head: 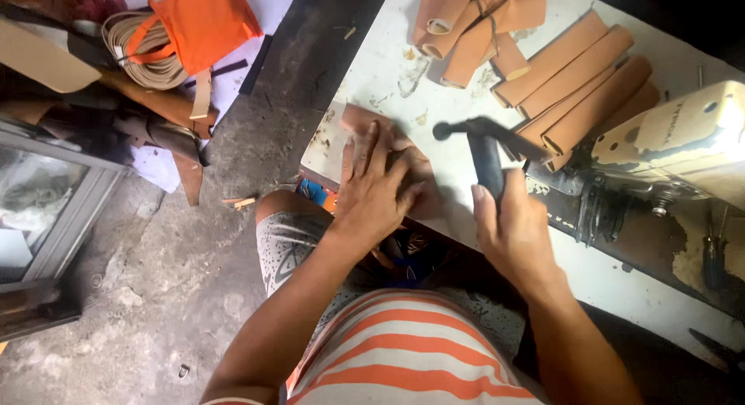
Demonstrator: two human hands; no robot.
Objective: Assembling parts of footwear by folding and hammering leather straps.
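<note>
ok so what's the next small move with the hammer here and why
Probably bring the hammer down on the brown leather piece. The right hand holds it raised over the table, while the left hand presses the leather flat, fingers close by.

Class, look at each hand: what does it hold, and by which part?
The right hand grips a black hammer by its handle. The left hand holds nothing; it presses flat on a leather piece.

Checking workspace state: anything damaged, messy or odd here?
Yes. The table paint is chipped, with leather scraps near the rolls. Left hand presses a leather piece; right hand grips a hammer.
</note>
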